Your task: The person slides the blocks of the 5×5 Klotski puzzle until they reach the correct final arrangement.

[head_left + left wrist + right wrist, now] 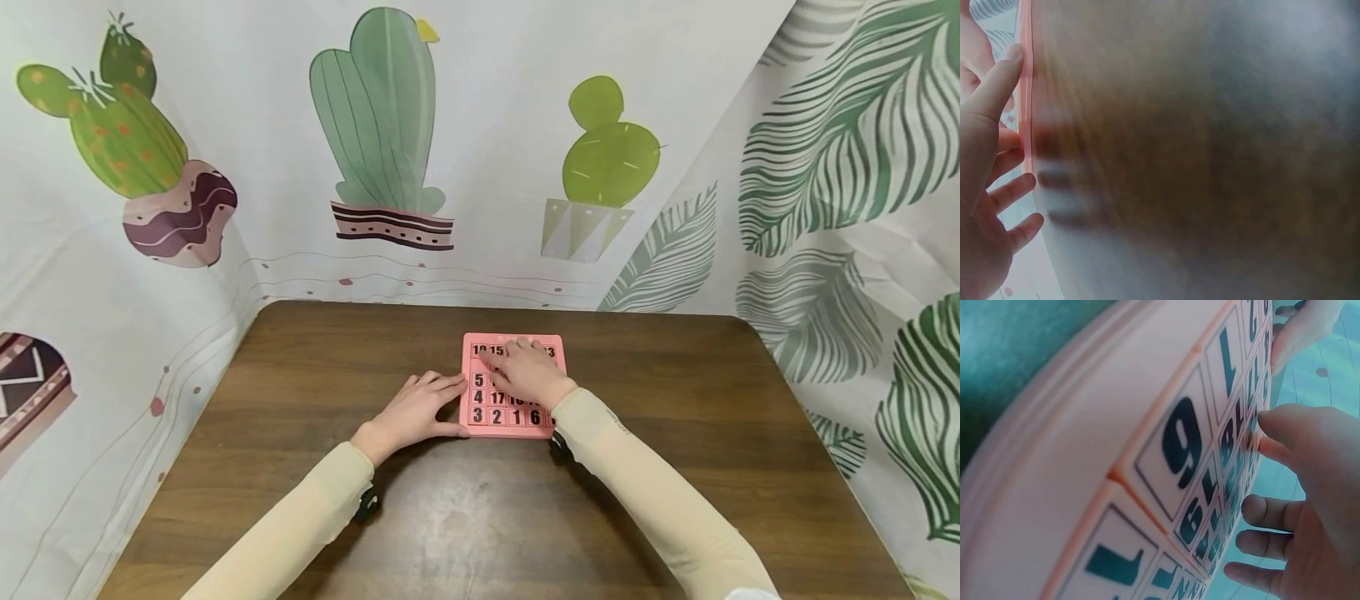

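Observation:
A pink number sliding puzzle (pixel 508 432) lies flat on the wooden table, its square tiles printed with black numbers. My left hand (pixel 416 410) rests at the puzzle's left edge, thumb by the near corner and the other fingertips farther up that side. Over the upper part of the tiles is my right hand (pixel 531 373), its index finger reaching toward the upper left tiles. Several tiles are hidden under it. A bare pink gap shows under the 10 tile (pixel 479 351). In the right wrist view, the 6 tile (pixel 1182 442) is close to the camera and the fingers are extended.
The brown wooden table (pixel 330 350) reaches back to a hanging cloth (pixel 495 150) printed with cacti and leaves. Dark wrist cameras sit under both sleeves, the left one (pixel 367 504) just above the tabletop.

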`<state>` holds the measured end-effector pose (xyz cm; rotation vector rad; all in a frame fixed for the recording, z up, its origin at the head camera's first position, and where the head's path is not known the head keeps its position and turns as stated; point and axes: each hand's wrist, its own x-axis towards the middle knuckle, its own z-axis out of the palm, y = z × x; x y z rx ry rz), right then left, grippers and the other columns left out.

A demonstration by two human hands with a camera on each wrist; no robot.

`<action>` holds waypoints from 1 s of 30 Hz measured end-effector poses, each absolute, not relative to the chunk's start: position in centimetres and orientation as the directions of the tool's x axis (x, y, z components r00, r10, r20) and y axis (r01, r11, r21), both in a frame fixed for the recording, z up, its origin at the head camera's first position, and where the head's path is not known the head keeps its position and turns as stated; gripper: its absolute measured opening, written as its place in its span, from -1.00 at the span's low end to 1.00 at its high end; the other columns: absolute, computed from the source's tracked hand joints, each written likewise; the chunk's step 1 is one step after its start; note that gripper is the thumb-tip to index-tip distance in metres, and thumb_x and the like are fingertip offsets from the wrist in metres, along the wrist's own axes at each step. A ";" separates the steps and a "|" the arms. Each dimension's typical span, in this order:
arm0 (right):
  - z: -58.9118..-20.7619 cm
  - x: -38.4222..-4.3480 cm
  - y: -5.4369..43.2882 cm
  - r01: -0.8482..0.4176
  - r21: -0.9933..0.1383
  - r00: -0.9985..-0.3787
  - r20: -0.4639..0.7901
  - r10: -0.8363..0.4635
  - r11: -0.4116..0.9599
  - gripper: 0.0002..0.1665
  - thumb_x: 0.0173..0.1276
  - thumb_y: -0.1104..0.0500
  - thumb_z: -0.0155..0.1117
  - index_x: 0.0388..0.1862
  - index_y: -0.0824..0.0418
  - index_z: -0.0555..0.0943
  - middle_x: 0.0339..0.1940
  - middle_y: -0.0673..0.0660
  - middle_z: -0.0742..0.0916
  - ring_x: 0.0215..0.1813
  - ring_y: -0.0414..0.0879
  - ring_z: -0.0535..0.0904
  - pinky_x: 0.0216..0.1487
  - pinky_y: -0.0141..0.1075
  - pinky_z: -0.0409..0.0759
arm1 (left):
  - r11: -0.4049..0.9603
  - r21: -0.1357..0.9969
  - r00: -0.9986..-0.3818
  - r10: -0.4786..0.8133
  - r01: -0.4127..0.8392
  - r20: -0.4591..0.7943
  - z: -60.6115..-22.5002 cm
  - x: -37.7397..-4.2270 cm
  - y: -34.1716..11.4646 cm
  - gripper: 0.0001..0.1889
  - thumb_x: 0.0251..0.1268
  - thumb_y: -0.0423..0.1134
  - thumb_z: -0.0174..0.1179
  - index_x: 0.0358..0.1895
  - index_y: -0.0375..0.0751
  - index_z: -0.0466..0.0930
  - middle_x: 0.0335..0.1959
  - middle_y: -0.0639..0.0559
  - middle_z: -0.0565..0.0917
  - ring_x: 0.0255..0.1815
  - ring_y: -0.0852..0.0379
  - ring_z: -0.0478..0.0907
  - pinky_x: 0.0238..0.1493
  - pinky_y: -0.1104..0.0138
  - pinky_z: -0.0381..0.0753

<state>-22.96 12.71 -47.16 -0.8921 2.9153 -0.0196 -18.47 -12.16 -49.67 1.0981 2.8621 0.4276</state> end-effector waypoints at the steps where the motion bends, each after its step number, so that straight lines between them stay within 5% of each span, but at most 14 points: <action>1: -47.2 -22.9 12.7 -0.557 -0.040 -0.825 -0.082 -0.558 0.829 -0.40 0.65 -0.12 0.05 0.60 -0.08 0.42 0.24 0.26 0.66 0.31 0.21 0.51 0.39 0.18 0.39 | 0.711 0.272 -0.748 0.661 0.648 0.052 -49.7 -18.4 -12.1 -0.10 0.22 0.34 0.37 0.52 -0.13 0.45 0.53 -0.01 0.46 0.37 -0.04 0.41 0.28 -0.12 0.42; 8: -47.1 -21.3 13.0 -0.585 -0.055 -0.803 -0.105 -0.587 0.809 -0.41 0.66 -0.16 0.05 0.57 -0.08 0.46 0.42 0.32 0.58 0.50 0.28 0.41 0.50 0.21 0.29 | 0.711 0.289 -0.751 0.659 0.641 0.044 -49.7 -18.5 -12.1 -0.09 0.22 0.33 0.37 0.53 -0.14 0.45 0.54 -0.02 0.45 0.36 -0.05 0.41 0.30 -0.14 0.41; 19: -46.8 -18.3 13.4 -0.651 -0.031 -0.757 -0.052 -0.652 0.759 -0.45 0.61 -0.12 0.11 0.50 -0.07 0.55 0.30 0.32 0.64 0.40 0.36 0.49 0.41 0.26 0.37 | 0.713 0.276 -0.750 0.659 0.645 0.049 -49.8 -18.7 -12.2 -0.09 0.22 0.34 0.36 0.53 -0.13 0.44 0.53 -0.02 0.46 0.37 -0.05 0.41 0.32 -0.15 0.40; 30: -46.8 -19.6 13.4 -0.619 -0.049 -0.780 -0.076 -0.621 0.784 -0.42 0.62 -0.10 0.14 0.55 -0.06 0.49 0.28 0.34 0.64 0.42 0.31 0.47 0.45 0.25 0.33 | 0.717 0.270 -0.753 0.657 0.643 0.048 -49.7 -18.6 -12.2 -0.10 0.22 0.32 0.38 0.52 -0.14 0.46 0.52 -0.02 0.47 0.37 -0.05 0.41 0.31 -0.17 0.40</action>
